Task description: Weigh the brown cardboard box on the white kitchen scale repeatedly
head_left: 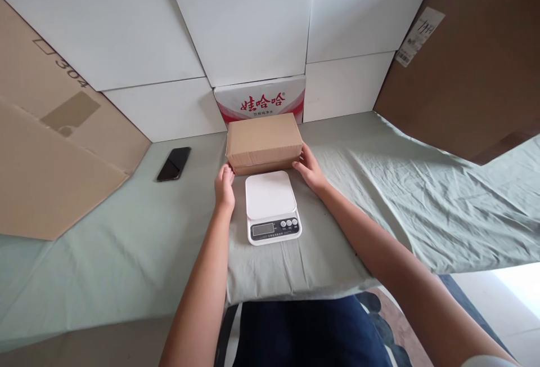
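Cardboard box (264, 142) sits between both hands' fingers (225, 172), seemingly touching.

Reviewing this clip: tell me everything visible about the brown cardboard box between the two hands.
The brown cardboard box is a small, plain, closed carton of corrugated card, unprinted on the faces shown. It lies flat, long side toward the camera, on the pale green cloth, just behind the white scale and in front of a white carton with red print. The left hand touches its left end, the right hand its right end.
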`<move>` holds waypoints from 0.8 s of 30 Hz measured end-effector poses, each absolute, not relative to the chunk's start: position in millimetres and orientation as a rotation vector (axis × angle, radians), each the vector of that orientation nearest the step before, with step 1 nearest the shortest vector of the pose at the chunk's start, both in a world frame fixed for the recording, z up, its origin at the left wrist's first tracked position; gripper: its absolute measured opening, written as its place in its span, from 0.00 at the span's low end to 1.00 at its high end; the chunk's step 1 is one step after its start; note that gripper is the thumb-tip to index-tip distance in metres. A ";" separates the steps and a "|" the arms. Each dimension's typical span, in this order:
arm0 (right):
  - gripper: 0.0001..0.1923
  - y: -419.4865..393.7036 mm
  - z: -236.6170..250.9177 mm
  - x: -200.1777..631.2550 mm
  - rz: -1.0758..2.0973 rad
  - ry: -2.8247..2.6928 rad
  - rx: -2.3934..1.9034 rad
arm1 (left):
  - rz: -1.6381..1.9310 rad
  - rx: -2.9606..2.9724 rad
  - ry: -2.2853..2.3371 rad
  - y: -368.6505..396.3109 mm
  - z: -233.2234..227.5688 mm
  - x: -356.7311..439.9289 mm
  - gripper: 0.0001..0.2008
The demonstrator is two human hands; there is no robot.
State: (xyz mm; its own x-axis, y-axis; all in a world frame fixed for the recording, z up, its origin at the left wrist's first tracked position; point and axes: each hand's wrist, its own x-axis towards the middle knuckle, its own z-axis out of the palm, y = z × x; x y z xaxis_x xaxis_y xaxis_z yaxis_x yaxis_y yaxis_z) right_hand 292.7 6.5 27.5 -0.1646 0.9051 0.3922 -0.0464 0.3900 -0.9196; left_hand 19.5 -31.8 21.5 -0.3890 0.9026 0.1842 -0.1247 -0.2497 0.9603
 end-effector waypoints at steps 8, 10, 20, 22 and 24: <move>0.44 2.2 22.9 292.2 0.988 -1.520 -0.739 | 1.782 1.051 1.258 -34.6 25.4 19.2 0.33; 0.45 -2.8 26.0 289.7 0.968 -1.534 -0.730 | 1.814 1.081 1.270 -38.5 28.8 18.6 0.32; 0.41 -65.1 49.1 287.2 0.705 -1.619 -0.789 | 1.973 1.171 1.298 -101.5 42.7 19.7 0.24; 0.39 -82.4 44.0 293.8 0.687 -1.616 -0.805 | 1.949 1.187 1.309 -124.4 37.6 21.2 0.25; 0.38 -98.9 38.0 301.4 0.700 -1.613 -0.821 | 1.895 1.208 1.312 -146.8 31.0 22.4 0.28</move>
State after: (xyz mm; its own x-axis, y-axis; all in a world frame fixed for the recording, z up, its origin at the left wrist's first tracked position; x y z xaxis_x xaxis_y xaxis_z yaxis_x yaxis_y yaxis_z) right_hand 301.4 -98.9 38.0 -0.1178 0.8152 0.5670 0.1422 0.5790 -0.8028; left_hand 22.4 -146.8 31.0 -0.4574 0.8090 0.3692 0.0609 -0.3857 0.9206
